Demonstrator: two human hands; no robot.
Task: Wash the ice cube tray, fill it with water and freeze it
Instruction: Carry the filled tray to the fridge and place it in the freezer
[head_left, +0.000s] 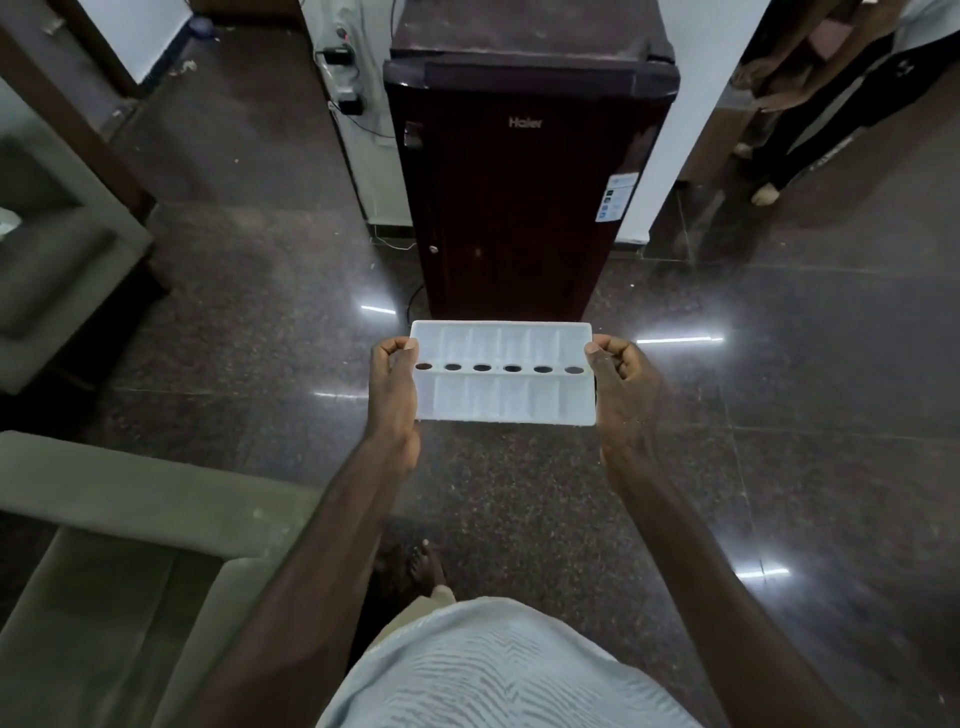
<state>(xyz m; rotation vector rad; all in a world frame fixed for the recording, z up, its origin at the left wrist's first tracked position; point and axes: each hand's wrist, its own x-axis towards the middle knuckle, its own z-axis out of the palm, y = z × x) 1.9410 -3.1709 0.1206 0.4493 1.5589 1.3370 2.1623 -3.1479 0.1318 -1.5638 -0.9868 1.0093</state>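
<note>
Head view: ice cube tray (503, 395) is level, left hand (393, 384) and right hand (621, 384) each gripping a short end, just short of the closed Haier fridge (524, 182). Water level unreadable; likely wash/fill done, freezing left. Door needs a freed hand. Sofa (104, 519) close left; floor (727, 415) ahead open.

The single wide-angle camera sits on the person's head and looks forward and steeply down. The left hand (392, 389), right hand (623, 387) and tray (504, 400) are near, at the centre; the fridge (530, 182) stands farther ahead, towards the top edge.
</note>
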